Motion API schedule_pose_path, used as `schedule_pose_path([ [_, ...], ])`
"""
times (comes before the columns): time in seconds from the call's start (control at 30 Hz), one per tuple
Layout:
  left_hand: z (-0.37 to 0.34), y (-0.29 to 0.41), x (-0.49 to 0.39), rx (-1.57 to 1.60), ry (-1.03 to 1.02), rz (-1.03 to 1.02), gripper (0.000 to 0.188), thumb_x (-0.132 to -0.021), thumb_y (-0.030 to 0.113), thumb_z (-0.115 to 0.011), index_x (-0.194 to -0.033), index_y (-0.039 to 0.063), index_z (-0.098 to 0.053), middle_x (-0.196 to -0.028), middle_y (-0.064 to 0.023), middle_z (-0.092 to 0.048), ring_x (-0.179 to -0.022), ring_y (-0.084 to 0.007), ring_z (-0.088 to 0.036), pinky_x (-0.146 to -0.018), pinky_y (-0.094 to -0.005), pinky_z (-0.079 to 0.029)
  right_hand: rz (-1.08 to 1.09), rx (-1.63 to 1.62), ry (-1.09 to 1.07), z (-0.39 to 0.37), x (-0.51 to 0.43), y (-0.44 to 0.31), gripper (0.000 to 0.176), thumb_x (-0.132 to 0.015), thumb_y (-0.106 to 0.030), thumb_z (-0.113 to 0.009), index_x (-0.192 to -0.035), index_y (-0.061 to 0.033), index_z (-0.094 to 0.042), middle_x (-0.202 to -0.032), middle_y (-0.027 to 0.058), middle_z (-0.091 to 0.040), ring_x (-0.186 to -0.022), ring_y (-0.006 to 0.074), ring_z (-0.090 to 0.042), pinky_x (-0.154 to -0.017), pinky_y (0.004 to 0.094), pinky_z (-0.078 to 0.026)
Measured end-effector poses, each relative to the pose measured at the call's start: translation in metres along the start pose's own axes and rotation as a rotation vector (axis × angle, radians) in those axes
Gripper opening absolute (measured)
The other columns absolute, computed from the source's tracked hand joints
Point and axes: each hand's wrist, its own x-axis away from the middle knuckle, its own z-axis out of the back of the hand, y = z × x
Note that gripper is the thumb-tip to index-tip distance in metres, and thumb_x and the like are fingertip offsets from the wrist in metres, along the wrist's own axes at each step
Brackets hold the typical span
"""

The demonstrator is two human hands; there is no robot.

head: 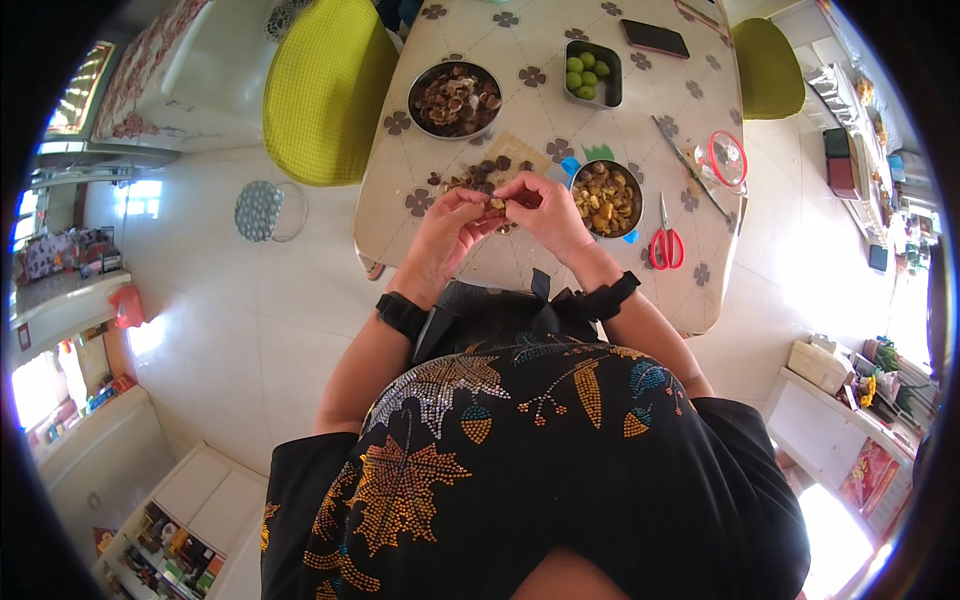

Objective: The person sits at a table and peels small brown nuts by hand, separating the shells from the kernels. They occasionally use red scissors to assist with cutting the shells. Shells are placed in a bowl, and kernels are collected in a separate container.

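A small yellowish nut kernel (496,203) is pinched between the fingertips of my left hand (455,225) and my right hand (546,215), which meet over the near part of the table. Just beyond them lie several dark brown nuts, perhaps chestnuts (484,172), partly hidden by my fingers. Right of my right hand stands a round metal bowl (640,196) filled with yellow-brown kernels. Farther off at the left, another metal bowl (412,112) holds a heap of brown shells.
On the flower-patterned tablecloth (517,259) lie red-handled scissors (666,244), a thin dark rod (690,166), a clear container with a red rim (726,159), a metal box (616,79) of green fruit and a phone (655,38). Green chairs (326,97) flank the table.
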Motion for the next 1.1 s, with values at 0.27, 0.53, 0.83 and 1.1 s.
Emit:
schedule_pose_path([
  [0.27,-0.019,-0.008,-0.007,-0.149,0.043,0.004,0.014,-0.096,0.005,-0.061,-0.106,-0.004,-0.062,-0.103,-0.0155,-0.068,-0.096,-0.0261,-0.069,-0.093,-0.0382,-0.056,-0.012,-0.019,0.078,0.011,0.008,0.006,0.015,-0.086,-0.002,-0.063,-0.1,-0.0004,-0.068,-0.09,0.0046,-0.07,-0.083,0.01,-0.067,-0.075,0.0259,-0.055],
  [0.53,-0.072,-0.029,-0.045,-0.671,-0.069,0.063,0.019,-0.098,0.018,-0.064,-0.102,-0.001,-0.067,-0.095,-0.0083,-0.07,-0.091,-0.0153,-0.067,-0.082,-0.0289,-0.056,-0.07,-0.168,0.252,0.066,0.046,0.01,0.014,-0.085,-0.001,-0.063,-0.098,0.0033,-0.066,-0.087,0.0075,-0.07,-0.078,0.0135,-0.069,-0.072,0.0267,-0.057],
  [0.83,-0.129,-0.071,-0.075,-0.819,-0.171,-0.101,0.028,-0.095,0.019,-0.07,-0.116,0.002,-0.064,-0.103,-0.0058,-0.069,-0.088,-0.0112,-0.066,-0.072,-0.0259,-0.057,-0.015,0.113,0.502,0.117,0.071,0.015,0.014,-0.083,-0.003,-0.065,-0.097,0.0003,-0.067,-0.082,0.0048,-0.071,-0.077,0.0099,-0.068,-0.071,0.024,-0.055],
  [1.1,-0.127,-0.068,-0.078,-0.761,-0.088,-0.208,0.01,-0.09,0.008,-0.071,-0.092,0.0,-0.065,-0.08,-0.0061,-0.069,-0.07,-0.0095,-0.063,-0.063,-0.0243,-0.052,0.09,0.182,0.554,0.108,0.065,0.005,0.017,-0.077,-0.009,-0.071,-0.092,-0.0009,-0.069,-0.079,0.009,-0.072,-0.071,0.0147,-0.07,-0.068,0.028,-0.055],
])
